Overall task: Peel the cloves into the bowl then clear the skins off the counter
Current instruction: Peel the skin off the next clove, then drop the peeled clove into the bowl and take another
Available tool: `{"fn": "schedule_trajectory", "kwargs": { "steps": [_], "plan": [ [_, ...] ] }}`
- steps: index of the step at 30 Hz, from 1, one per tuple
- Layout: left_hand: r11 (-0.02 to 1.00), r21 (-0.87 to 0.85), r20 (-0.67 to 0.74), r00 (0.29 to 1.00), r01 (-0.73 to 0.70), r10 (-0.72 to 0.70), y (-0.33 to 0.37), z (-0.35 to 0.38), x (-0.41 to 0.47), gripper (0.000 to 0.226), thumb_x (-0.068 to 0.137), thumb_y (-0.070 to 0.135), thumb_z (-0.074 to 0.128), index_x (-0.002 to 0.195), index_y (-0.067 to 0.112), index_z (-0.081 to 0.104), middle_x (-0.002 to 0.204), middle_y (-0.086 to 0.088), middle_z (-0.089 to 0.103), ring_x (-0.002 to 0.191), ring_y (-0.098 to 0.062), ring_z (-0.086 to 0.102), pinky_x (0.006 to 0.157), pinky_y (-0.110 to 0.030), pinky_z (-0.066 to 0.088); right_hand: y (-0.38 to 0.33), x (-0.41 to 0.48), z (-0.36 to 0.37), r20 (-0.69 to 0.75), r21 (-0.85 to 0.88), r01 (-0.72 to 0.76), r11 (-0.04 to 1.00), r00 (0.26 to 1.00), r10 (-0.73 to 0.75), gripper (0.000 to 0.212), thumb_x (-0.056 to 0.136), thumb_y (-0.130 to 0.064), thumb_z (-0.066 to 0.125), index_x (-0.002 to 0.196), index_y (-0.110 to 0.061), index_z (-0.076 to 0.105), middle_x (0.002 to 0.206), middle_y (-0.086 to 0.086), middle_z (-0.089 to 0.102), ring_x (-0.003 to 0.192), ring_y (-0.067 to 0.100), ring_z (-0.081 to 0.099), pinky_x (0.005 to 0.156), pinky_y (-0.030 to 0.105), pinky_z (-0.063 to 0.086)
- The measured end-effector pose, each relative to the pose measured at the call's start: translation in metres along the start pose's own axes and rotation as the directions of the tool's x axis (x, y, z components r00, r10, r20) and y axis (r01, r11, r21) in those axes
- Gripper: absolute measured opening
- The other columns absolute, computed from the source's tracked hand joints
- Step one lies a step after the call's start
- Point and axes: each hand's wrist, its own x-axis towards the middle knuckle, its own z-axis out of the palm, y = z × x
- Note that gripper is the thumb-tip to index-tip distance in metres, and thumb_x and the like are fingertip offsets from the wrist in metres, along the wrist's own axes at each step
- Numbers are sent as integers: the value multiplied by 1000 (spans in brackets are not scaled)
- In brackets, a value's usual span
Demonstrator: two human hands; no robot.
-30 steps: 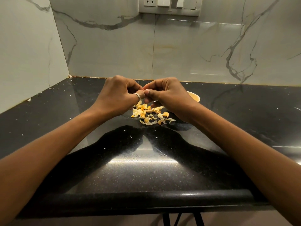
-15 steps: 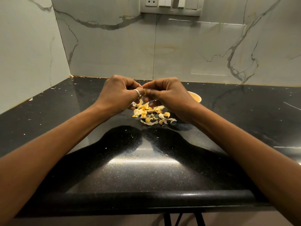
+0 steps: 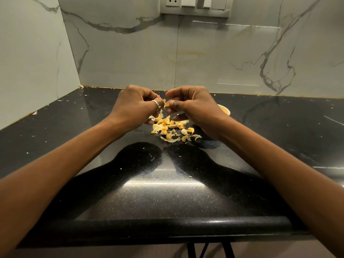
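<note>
I am holding a small, pale yellow clove (image 3: 167, 104) in the air above the counter (image 3: 167, 192), between my two hands and right over the heap of peelings. The fingers (image 3: 175, 107) of my right hand (image 3: 193, 107) are pinching it narrowly, thumb against fingertips, with the other fingers curling loosely underneath. My left hand (image 3: 134, 107) is curling in from the left, and its thumb, which is wearing a plain silver ring (image 3: 156, 104), is nipping a thin, papery skin (image 3: 164, 101) that is sticking up from the clove. The two hands are sitting almost knuckle to knuckle, and only a small gap is showing between them.

Beneath them the skins (image 3: 170, 130) are lying in a loose scatter on the counter, dry, curled, translucent flakes in cream and orange, with a few plumper crescent shapes among them that may be cloves; I cannot tell for sure. Just right of the heap and behind my right wrist, a small round bowl (image 3: 224, 110) is peeking out, only its pale rim showing.

The counter is glossy black stone flecked with fine specks, with a rounded near edge, and it is mirroring my forearms as dark shapes. Tiny white scraps are lying across it. Behind it, smooth grey-veined marble walls (image 3: 204, 58) are meeting in the far left corner, and a switch plate (image 3: 195, 6) is sitting at the top.
</note>
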Motion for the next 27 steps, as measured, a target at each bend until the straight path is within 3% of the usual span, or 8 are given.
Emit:
{"fn": "schedule_trajectory", "kwargs": {
  "steps": [9, 14, 22, 27],
  "plan": [
    [1000, 10, 51, 999, 18, -18, 3, 0, 0, 14, 97, 16, 62, 93, 7, 71, 87, -12, 73, 73, -20, 72, 55, -31, 59, 1, 0, -3, -49, -94, 54, 994, 997, -59, 20, 96, -2, 61, 115, -2, 66, 100, 13, 72, 83, 14, 73, 64, 26, 59],
    [997, 75, 36, 999, 4, -7, 1, 1, 0, 18, 98, 17, 61, 90, 6, 72, 84, -9, 73, 69, -15, 71, 53, -27, 58, 0, 2, -4, -91, -195, 112, 974, 987, -131, 13, 96, -7, 64, 108, -6, 68, 95, 10, 73, 83, 15, 74, 63, 25, 58],
    [982, 181, 41, 998, -58, 52, 1, 1, -1, 15, 80, 27, 84, 81, 13, 77, 70, -2, 72, 61, -18, 69, 52, -27, 59, -3, 6, -12, -150, -349, 163, 923, 962, -227, 11, 96, -11, 65, 104, -12, 71, 91, 3, 74, 78, 9, 73, 58, 20, 56],
    [976, 194, 59, 995, -94, 84, 0, 1, -1, 7, 84, 25, 81, 87, 18, 80, 74, 4, 74, 67, -18, 71, 56, -32, 62, -8, 7, -19, -171, -408, 175, 896, 949, -264, 13, 93, -9, 67, 103, -13, 75, 84, -3, 73, 72, 8, 72, 58, 10, 49]
  ]
}}
